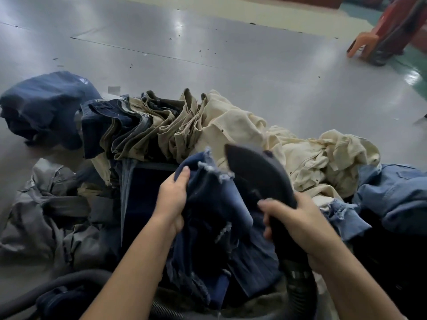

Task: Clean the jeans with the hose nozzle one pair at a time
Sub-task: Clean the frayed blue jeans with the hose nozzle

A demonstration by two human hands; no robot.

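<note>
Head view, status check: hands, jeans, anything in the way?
Left hand grips dark blue jeans by frayed hem. Right hand holds hose nozzle against them. Cream and khaki pile crowds close behind.

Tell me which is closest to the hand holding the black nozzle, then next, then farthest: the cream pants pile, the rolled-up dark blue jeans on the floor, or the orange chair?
Counting out from the right hand in the head view:
1. Cream pants pile, just beyond the hand.
2. Rolled-up dark blue jeans, far left on the floor.
3. Orange chair, top right, across the floor.
</note>
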